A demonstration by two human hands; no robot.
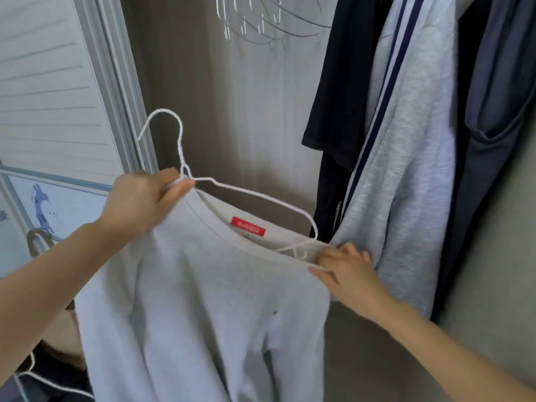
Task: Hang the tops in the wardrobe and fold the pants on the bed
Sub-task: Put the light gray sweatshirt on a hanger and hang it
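A light grey sweatshirt (208,309) with a red neck label (248,226) hangs in front of me, inside the open wardrobe. A white wire hanger (255,197) is partly in its neck opening, its hook pointing up to the left. My left hand (142,198) grips the hanger's neck together with the collar's left side. My right hand (345,265) pinches the collar's right side where the hanger's right end pokes into the cloth. The hanger's left arm is hidden inside the sweatshirt.
Hung clothes fill the right: a black top (345,82), a grey jacket with navy stripes (412,146), a blue-grey garment (499,111). Empty wire hangers (255,21) hang at the top. The sliding wardrobe door (58,97) stands at the left. Another white hanger (52,381) lies low left.
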